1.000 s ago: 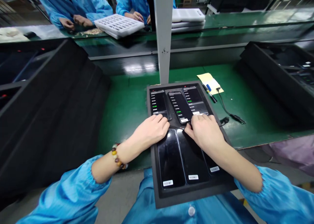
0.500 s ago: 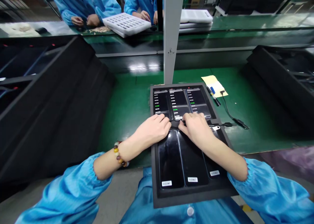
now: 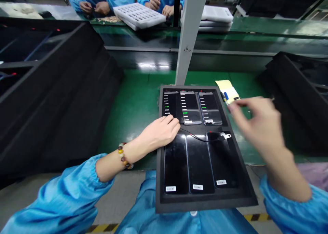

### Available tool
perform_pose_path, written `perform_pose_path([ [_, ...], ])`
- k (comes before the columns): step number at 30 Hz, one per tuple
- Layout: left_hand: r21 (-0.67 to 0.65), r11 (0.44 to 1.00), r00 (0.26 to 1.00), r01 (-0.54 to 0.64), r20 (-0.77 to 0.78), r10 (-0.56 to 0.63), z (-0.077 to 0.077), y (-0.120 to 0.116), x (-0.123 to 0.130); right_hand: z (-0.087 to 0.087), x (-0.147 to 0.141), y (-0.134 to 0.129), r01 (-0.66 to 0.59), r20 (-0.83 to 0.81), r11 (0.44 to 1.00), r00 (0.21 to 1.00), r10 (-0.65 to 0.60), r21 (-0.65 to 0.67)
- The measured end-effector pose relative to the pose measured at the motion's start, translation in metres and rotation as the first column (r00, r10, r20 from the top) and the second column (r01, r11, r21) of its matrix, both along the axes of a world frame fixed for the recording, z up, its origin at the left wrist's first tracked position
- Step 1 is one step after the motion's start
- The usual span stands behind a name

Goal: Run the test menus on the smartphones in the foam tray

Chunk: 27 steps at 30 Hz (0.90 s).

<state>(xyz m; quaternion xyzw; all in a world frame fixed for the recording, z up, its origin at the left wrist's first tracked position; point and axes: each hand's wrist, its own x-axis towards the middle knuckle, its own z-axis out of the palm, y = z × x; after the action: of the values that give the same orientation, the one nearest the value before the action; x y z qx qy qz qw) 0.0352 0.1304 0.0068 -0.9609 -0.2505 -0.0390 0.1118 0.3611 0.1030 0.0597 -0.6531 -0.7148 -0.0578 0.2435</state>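
Note:
A black foam tray (image 3: pixel 205 205) holds several phones in two rows. Lit lists of text show on the upper phones; the lower ones, such as the middle phone (image 3: pixel 200 162), are dark with white labels. My left hand (image 3: pixel 164 131) rests at the lower end of the upper left phone, fingers curled down together; what they grip is hidden. A thin black cable (image 3: pixel 198 138) runs from beside it to a white-tipped piece (image 3: pixel 227 136). My right hand (image 3: pixel 258 121), blurred, is raised right of the tray, thumb and forefinger nearly meeting at something dark and small.
Black foam trays are stacked at the left (image 3: pixel 77 90) and right (image 3: pixel 294 100). A yellow paper (image 3: pixel 222 84) with a blue-capped pen lies behind my right hand. A grey post (image 3: pixel 188 46) stands behind the tray. Across the bench, two people work by white trays (image 3: pixel 139 15).
My right hand has left the tray and moved right and up, over the green bench. The cable across the tray is now uncovered. My left hand stays at almost the same place.

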Motion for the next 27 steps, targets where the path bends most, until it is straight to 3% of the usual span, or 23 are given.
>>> perform_pose_path([
  [1, 0.01, 1.0, 1.0, -0.008, 0.015, 0.008, 0.0, 0.0, 0.0, -0.004, -0.032, -0.005, -0.234, -0.011, 0.965, 0.972, 0.234, -0.12],
  [2, 0.02, 1.0, 0.999, -0.019, 0.029, 0.019, 0.0, -0.001, 0.0, -0.007, -0.062, -0.009, -0.361, 0.008, 0.898, 0.927, 0.375, -0.251],
  [4, 0.041, 0.998, 0.998, -0.041, 0.053, 0.039, -0.002, -0.002, -0.001, -0.014, -0.11, -0.014, -0.383, 0.096, 0.83, 0.885, 0.455, -0.405],
  [6, 0.057, 0.997, 0.996, -0.045, 0.075, 0.041, -0.004, -0.003, -0.003, -0.017, -0.135, -0.013, -0.311, 0.147, 0.817, 0.892, 0.427, -0.485],
  [12, 0.077, 0.997, 0.949, -0.033, 0.314, 0.007, -0.007, 0.002, -0.011, -0.024, -0.145, -0.005, -0.22, 0.166, 0.799, 0.914, 0.369, -0.56],
  [15, 0.047, 0.996, 0.845, -0.074, 0.533, 0.037, -0.004, 0.014, -0.019, -0.031, -0.155, -0.003, -0.183, 0.181, 0.816, 0.927, 0.329, -0.548],
  [18, -0.045, 0.979, 0.702, -0.198, 0.691, 0.174, -0.005, 0.025, -0.031, -0.033, -0.163, 0.0, -0.177, 0.206, 0.832, 0.923, 0.326, -0.525],
  [22, -0.156, 0.942, 0.599, -0.298, 0.738, 0.312, -0.012, 0.03, -0.045, -0.033, -0.163, 0.003, -0.189, 0.227, 0.846, 0.914, 0.338, -0.498],
  [27, -0.182, 0.945, 0.569, -0.273, 0.761, 0.311, -0.019, 0.028, -0.047, -0.035, -0.163, 0.002, -0.152, 0.245, 0.87, 0.924, 0.293, -0.469],
])
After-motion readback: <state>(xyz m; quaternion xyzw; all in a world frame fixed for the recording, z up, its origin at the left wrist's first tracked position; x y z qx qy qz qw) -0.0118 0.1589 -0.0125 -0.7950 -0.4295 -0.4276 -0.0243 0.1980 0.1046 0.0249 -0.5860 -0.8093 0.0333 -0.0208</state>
